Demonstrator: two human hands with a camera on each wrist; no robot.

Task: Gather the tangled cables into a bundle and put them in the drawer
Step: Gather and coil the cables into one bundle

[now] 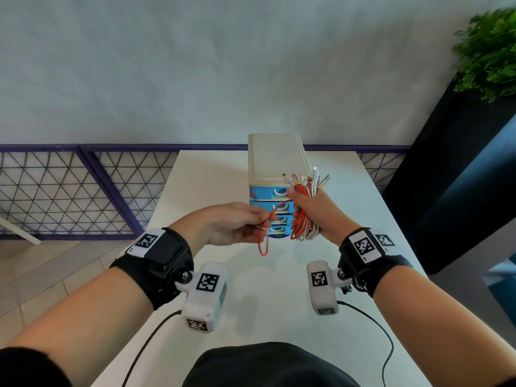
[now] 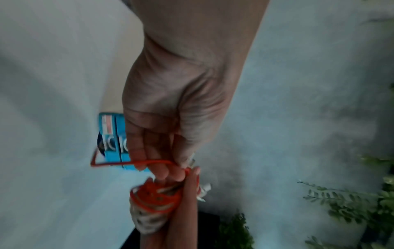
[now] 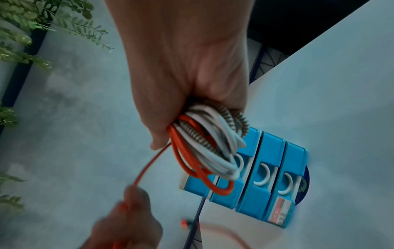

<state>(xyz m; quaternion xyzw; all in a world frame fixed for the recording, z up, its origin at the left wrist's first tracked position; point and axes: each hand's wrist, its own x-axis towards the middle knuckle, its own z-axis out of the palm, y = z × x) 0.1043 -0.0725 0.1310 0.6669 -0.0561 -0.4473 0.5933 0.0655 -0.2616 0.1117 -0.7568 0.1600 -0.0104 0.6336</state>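
Bundling mostly done: right hand (image 1: pixel 321 216) grips the looped cables (image 1: pixel 303 216) above the desk (image 1: pixel 212 174), just before the drawer unit (image 1: pixel 275 163) near its far edge. Left hand (image 1: pixel 237 223) pinches the loose orange tail (image 1: pixel 275 209). All drawers appear closed; tail-wrapping, opening and stowing remain.

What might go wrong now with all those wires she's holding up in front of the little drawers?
1. The right hand grips the folded bundle of red, white and braided cables, while the left hand pinches only the loose red cable end. A hard tug might pull loops out.
2. All blue drawers of the small cream plastic drawer unit look closed, and both hands are busy, so opening one may loosen the bundle.
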